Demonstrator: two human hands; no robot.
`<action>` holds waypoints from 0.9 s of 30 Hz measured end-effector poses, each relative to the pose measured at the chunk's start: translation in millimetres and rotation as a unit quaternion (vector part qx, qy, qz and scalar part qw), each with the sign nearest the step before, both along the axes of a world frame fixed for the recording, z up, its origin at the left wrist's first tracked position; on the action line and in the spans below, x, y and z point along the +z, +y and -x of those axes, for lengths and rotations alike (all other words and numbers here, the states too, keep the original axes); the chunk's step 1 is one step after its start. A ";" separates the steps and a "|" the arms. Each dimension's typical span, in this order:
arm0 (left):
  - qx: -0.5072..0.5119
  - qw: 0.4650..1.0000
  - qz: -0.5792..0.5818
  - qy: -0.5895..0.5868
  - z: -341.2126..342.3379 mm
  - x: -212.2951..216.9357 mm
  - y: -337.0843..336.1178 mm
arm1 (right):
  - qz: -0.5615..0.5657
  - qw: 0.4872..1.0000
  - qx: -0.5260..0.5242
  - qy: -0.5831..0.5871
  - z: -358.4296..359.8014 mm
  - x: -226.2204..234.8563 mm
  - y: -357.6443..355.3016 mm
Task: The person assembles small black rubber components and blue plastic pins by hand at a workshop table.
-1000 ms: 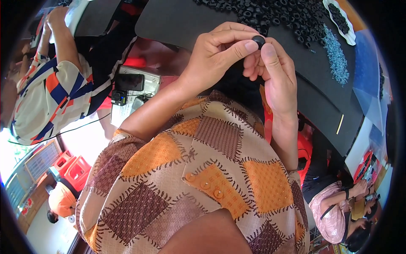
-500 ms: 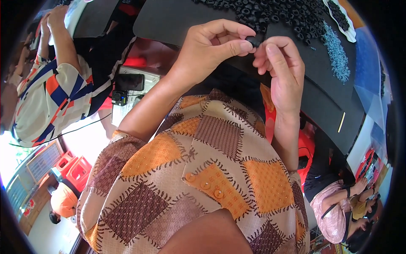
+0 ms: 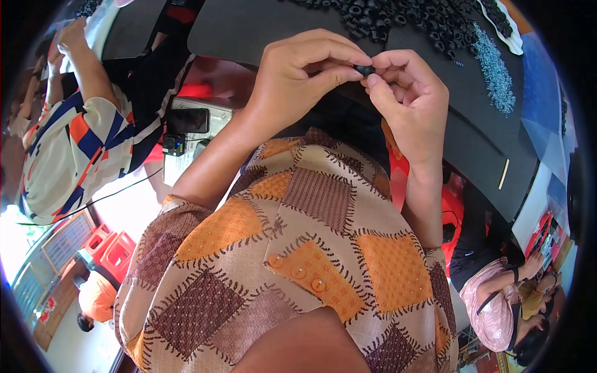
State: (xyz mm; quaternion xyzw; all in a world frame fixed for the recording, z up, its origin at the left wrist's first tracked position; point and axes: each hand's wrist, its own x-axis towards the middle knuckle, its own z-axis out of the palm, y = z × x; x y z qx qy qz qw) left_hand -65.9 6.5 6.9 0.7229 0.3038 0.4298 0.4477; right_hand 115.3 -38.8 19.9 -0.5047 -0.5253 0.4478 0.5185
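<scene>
Black table (image 3: 261, 31) | both hands pinch small black ring (image 3: 364, 69) (round, dark, rubbery)

- I see bright daylight, blown out to white at the lower left.
- Both hands and the patchwork shirt (image 3: 298, 248) look sharp and evenly lit.
- Fisheye bending and a black vignette crowd my rim.

Short-sleeved patchwork top (image 3: 298, 248) in orange, brown and cream squares, dark stitch-like edging (three small orange buttons on one patch); forearms bare.
</scene>
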 end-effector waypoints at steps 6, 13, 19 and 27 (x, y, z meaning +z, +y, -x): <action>0.021 0.999 -0.024 0.033 0.6 4.5 -4.6 | 0.009 1.000 -0.005 -0.021 2.4 -1.7 -2.6; 0.024 0.998 0.005 0.059 -3.0 5.7 -6.8 | -0.042 0.998 -0.029 0.022 4.5 -14.6 -4.9; 0.006 0.984 0.175 -0.035 -6.0 -0.7 -10.2 | -0.104 0.994 -0.036 0.000 8.6 -16.7 -4.6; -0.026 0.970 0.216 -0.112 -2.7 -6.5 -5.8 | 0.015 0.993 0.020 0.112 -2.1 -6.1 -2.5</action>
